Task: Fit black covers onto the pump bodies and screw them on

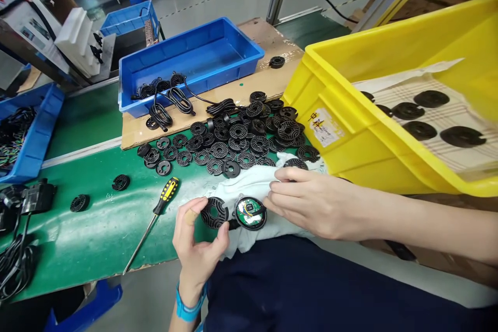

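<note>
My left hand pinches a black perforated round cover between thumb and fingers, at the near edge of the green table. Right beside the cover lies a round black housing with a green circuit board showing inside it. My right hand holds that housing at its right side with curled fingers, resting on a white cloth. A heap of black round covers lies just behind both hands.
A yellow-handled screwdriver lies left of my hands. A big yellow crate with black discs on paper stands to the right. A blue tray with cabled parts sits on cardboard behind. Another blue tray and black cables are at the left.
</note>
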Motion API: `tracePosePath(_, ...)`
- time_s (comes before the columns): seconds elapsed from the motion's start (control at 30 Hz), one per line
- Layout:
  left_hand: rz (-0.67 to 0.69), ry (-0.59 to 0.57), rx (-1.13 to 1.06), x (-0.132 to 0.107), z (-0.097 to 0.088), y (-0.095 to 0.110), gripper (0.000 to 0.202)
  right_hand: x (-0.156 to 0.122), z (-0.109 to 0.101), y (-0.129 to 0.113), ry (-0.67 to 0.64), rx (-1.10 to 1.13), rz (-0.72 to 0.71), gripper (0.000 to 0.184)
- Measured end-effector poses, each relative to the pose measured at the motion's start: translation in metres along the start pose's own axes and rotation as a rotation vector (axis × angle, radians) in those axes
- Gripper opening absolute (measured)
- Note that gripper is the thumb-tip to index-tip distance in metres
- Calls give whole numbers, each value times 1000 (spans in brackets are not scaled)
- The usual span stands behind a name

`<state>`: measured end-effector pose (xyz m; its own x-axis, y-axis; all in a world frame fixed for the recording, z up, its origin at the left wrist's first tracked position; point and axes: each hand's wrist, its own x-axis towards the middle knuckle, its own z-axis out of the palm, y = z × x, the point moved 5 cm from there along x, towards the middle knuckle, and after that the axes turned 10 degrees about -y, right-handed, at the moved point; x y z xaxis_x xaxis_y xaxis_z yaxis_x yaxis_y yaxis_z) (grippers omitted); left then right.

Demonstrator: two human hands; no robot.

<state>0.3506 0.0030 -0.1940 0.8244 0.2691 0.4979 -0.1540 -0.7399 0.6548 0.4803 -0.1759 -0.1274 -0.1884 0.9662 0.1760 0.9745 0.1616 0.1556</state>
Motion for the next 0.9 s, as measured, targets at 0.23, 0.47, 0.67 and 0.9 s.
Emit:
tracePosePath(0.23, 15, -10, -5, 3, 0, 4, 41, 1, -1, 1, 19, 20, 7, 49)
tracePosePath(0.47, 25, -13, -5, 3, 2, 5, 41, 0, -1, 1, 17, 11, 13, 52)
tracePosePath(0.67, 35, -13, -37, 4, 1, 6, 43, 1, 0, 0, 22, 27, 10, 54)
tracePosePath(0.9, 49, -21, -45, 6, 1, 12, 45, -1, 1, 1, 20, 34, 12, 54)
